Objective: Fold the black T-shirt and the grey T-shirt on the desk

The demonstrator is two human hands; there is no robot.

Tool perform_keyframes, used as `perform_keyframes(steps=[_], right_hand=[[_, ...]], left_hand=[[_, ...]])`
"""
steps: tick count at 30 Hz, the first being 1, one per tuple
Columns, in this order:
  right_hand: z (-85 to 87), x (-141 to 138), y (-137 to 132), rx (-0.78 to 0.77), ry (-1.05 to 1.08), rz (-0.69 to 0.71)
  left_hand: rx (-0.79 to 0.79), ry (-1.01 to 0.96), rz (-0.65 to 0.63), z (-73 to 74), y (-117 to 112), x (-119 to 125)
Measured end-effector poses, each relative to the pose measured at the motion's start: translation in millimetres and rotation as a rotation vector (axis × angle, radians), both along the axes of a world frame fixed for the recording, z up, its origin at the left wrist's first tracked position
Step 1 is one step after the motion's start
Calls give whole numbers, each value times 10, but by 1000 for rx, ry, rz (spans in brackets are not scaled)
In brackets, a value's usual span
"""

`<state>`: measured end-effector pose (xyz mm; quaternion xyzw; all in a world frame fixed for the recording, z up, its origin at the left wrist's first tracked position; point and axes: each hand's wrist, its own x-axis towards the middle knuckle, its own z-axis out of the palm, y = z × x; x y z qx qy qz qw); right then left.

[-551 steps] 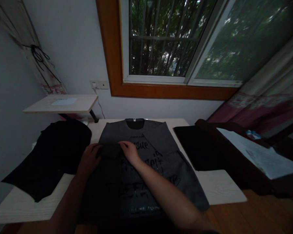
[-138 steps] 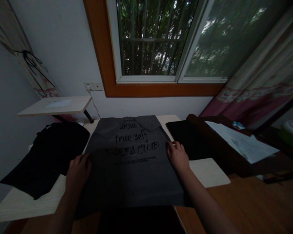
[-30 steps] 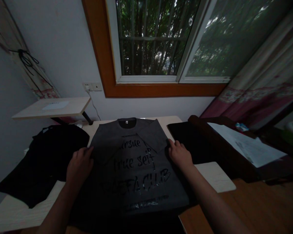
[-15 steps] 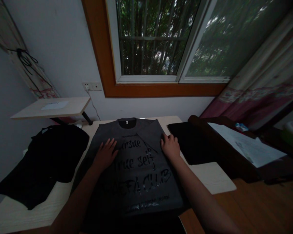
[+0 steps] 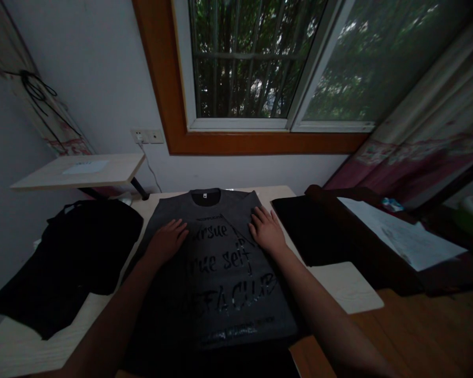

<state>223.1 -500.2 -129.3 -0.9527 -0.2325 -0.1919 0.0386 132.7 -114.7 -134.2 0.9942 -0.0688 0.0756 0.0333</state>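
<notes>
A dark grey T-shirt (image 5: pixel 228 286) with shiny black lettering lies spread on the pale wooden table (image 5: pixel 274 195), its collar toward the window. On the left part of its chest rests my left hand (image 5: pixel 168 240), fingers stretched out over the cloth. My right hand (image 5: pixel 267 229) lies flat near the shirt's right sleeve, with its fingers apart. Neither hand grips the fabric. The lower end of the shirt is lost in deep shadow.
Black garments (image 5: pixel 90 247) lie heaped on the left, beside a small raised shelf (image 5: pixel 122 170). To the right are a flat black cloth (image 5: pixel 311 231) and a dark brown piece of furniture with a white sheet (image 5: pixel 394 231) on it. A window (image 5: pixel 252 68) stands behind.
My right hand has slid slightly up and left, and its curled fingers have straightened. My left hand has shifted a little up the shirt. The shirt looks unmoved.
</notes>
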Motion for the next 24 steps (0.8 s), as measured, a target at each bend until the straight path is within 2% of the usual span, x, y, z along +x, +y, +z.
perform_keyframes(steps=[4,9,15,20,24], right_hand=[[-8,206,219,-2,177,81],[-122,507,438,-30,362,32],[-160,840,493,-21,400,1],[-144,1032,506,-43,416,-23],[-149,1086,513,-53,410,-25]], left_hand=[[32,-51,110,-56,135,209],[55,27,187,-152,173,358],[0,185,217,-104,267,595],[0,139,270,-127,306,742],[31,81,257,-159,311,793]])
